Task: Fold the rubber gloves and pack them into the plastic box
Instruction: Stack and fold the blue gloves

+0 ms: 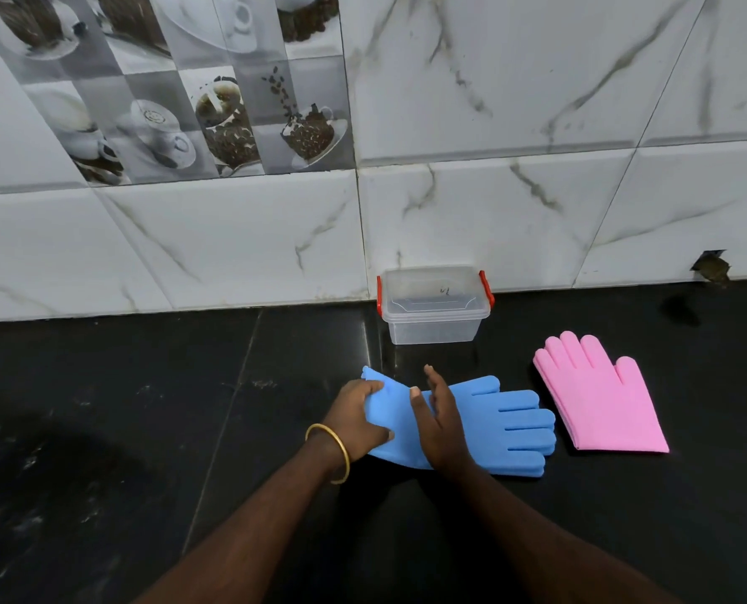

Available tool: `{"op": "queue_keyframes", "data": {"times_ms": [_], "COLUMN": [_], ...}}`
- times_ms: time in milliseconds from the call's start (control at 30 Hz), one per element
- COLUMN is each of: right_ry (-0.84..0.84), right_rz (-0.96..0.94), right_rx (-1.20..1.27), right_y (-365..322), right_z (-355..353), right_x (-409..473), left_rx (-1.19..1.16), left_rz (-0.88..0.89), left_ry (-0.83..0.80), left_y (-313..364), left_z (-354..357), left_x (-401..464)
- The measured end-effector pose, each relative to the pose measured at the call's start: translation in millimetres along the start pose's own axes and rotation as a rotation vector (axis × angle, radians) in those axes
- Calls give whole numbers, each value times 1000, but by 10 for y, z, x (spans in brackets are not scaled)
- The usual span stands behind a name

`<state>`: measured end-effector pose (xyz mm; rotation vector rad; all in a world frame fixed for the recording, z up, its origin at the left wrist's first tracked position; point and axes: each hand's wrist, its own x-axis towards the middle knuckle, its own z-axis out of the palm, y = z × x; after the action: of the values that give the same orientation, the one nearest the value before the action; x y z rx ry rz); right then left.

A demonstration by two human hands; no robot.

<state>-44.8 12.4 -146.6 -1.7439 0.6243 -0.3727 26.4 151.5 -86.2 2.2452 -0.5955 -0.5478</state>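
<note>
A stacked pair of blue rubber gloves [509,422] lies flat on the black counter, fingers pointing right. My left hand [356,414] grips the cuff end and lifts it off the counter. My right hand [439,422] rests edge-on across the middle of the blue gloves with its fingers straight. A pair of pink rubber gloves [598,398] lies flat to the right, fingers pointing toward the wall. The clear plastic box [433,318] with red clips stands against the wall behind the gloves; its lid is on.
The black stone counter [145,429] meets a white marble-tiled wall [537,202] right behind the box. A small dark hole [711,268] shows in the wall at the far right. A gold bangle [334,451] sits on my left wrist.
</note>
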Motion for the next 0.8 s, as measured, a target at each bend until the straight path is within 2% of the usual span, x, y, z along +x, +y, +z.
{"op": "queue_keyframes", "data": {"times_ms": [133, 300, 400, 500, 667, 800], "right_ry": [-31, -110, -96, -44, -57, -120], "right_rz": [31, 297, 328, 310, 178, -36], "right_rx": [182, 631, 695, 620, 284, -19], "right_y": [-29, -55, -8, 12, 84, 127], "right_z": [-90, -494, -882, -1248, -1614, -1625], "right_x": [22, 174, 257, 262, 171, 130], "left_rx": [49, 162, 268, 399, 505, 254], "left_rz": [110, 193, 181, 96, 17, 82], "left_ry": [36, 31, -30, -98, -111, -29], "left_y": [320, 864, 1116, 1227, 1209, 1066], "left_z": [130, 425, 724, 1079, 1494, 1588], "left_x": [2, 107, 183, 257, 313, 283]}}
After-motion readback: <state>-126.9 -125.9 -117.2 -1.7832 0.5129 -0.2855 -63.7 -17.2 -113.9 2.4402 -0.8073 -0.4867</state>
